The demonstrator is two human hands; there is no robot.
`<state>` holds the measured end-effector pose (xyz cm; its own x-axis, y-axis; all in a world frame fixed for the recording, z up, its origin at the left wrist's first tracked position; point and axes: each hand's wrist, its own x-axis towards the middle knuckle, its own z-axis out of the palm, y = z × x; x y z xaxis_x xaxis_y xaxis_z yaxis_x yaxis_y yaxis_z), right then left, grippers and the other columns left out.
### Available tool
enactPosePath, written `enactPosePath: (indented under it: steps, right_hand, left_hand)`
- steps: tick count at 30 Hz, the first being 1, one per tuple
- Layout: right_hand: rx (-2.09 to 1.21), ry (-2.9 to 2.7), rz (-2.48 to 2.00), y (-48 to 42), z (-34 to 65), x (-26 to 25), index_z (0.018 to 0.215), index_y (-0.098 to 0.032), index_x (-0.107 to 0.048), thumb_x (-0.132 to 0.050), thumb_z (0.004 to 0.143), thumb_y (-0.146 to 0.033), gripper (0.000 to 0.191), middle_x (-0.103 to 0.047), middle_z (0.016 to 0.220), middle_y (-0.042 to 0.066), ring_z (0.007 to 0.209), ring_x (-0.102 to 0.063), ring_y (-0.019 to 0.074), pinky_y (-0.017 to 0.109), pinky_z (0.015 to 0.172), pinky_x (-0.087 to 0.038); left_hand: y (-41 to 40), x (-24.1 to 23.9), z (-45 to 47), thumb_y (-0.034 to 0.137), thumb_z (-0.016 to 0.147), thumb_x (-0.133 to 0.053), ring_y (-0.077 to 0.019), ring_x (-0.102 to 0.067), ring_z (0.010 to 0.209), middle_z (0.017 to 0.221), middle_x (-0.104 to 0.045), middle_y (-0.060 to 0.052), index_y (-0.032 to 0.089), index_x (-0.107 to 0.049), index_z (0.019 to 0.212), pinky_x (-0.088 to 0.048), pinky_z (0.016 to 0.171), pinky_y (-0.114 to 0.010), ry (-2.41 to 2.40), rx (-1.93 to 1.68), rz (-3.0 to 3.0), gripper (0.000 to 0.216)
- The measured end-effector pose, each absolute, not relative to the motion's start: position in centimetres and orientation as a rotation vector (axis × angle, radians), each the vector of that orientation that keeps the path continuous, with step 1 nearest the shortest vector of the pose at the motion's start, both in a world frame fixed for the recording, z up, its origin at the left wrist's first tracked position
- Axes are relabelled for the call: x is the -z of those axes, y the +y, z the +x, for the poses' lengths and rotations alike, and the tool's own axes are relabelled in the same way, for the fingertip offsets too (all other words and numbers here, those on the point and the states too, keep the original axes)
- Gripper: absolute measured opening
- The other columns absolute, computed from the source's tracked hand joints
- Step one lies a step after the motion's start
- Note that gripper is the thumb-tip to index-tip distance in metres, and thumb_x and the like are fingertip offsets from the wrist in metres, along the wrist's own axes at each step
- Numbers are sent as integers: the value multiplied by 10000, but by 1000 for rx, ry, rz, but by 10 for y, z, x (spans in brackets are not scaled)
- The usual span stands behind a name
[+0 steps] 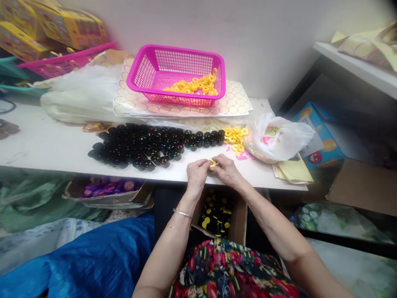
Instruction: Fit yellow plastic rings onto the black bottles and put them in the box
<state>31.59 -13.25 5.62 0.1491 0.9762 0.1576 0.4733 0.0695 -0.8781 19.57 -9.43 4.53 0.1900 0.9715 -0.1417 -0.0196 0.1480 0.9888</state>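
Observation:
My left hand (pixel 197 174) and my right hand (pixel 228 169) meet at the front edge of the white table. Between their fingertips they pinch a small yellow ring (pixel 212 163) with a dark pinkish centre; the fingers partly cover it. Many small black cups (pixel 133 142) with colourful specks stand close together to the left. Just beyond my right hand lie a pile of yellow rings (pixel 236 136) and a scatter of tiny pink pieces (pixel 243 155).
Behind stands a pink basket (pixel 176 99) with yellow rings, on sheets of round stickers (pixel 238 99). A white plastic bag (pixel 279 138) sits at the right. Below the table edge are a box of black and yellow pieces (pixel 217 213) and a box of purple items (pixel 108 188).

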Motion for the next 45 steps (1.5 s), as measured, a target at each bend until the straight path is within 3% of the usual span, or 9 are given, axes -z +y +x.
enactPosePath:
  steps: [3, 6, 8, 13, 23, 30, 38, 45]
  right_hand:
    - [-959, -1139, -1461, -132, 310, -55, 825, -177, -637, -607, 711, -335, 197, -557, 702, -3, 597, -504, 107, 240, 564, -411]
    - [-1090, -803, -1438, -129, 301, -54, 745, -154, -624, -569, 717, -420, 272, -506, 516, -30, 419, -419, 79, 211, 408, -314]
    - [-1074, -693, -1423, -127, 296, -54, 697, -152, -609, -593, 689, -398, 246, -501, 505, -39, 390, -385, 59, 197, 377, -273]
    - [-1074, -609, -1414, -125, 290, -55, 697, -149, -612, -599, 672, -354, 207, -551, 580, -23, 387, -395, 44, 186, 352, -277]
    - [-1118, -527, -1457, -122, 288, -44, 659, -154, -544, -577, 699, -384, 235, -447, 368, -58, 290, -405, 63, 156, 281, -283]
    - [-1213, -494, -1355, -125, 287, -45, 712, -154, -534, -595, 698, -453, 305, -510, 417, -48, 329, -475, 73, 173, 331, -405]
    - [-1321, -514, -1226, -131, 296, -43, 744, -140, -591, -708, 605, -364, 289, -603, 574, -21, 407, -525, 52, 172, 405, -476]
    - [-1173, -546, -1362, -120, 290, -47, 659, -160, -537, -664, 653, -323, 207, -538, 414, -37, 351, -518, 103, 206, 346, -447]
  left_hand:
    - [-93, -42, 196, 334, 652, -620, -105, -517, 567, 564, -598, 9, 143, -713, 675, -366, 521, -192, 1155, -965, 1254, 214]
    - [-93, -41, 196, 357, 647, -637, -109, -520, 570, 553, -596, 10, 144, -713, 672, -372, 534, -197, 1199, -969, 1280, 228]
    - [-93, -42, 197, 378, 655, -638, -112, -523, 579, 564, -604, 8, 146, -715, 695, -375, 541, -199, 1220, -970, 1274, 248]
    - [-93, -41, 198, 424, 676, -627, -122, -531, 603, 604, -633, -12, 141, -708, 737, -384, 549, -204, 1228, -961, 1255, 301]
    - [-86, -31, 202, 409, 649, -653, -104, -499, 536, 548, -596, -3, 121, -672, 642, -382, 519, -210, 1206, -945, 1174, 289]
    - [-81, -38, 198, 418, 624, -661, -100, -497, 519, 535, -599, -7, 117, -688, 664, -358, 486, -201, 1199, -925, 1207, 305]
    - [-77, -37, 197, 491, 602, -656, -54, -310, 321, 314, -378, 61, 123, -598, 534, -224, 357, -194, 1262, -816, 1174, 379]
    - [-75, -39, 205, 468, 595, -672, -70, -411, 366, 383, -447, 50, 123, -585, 584, -311, 393, -194, 1237, -895, 1166, 356]
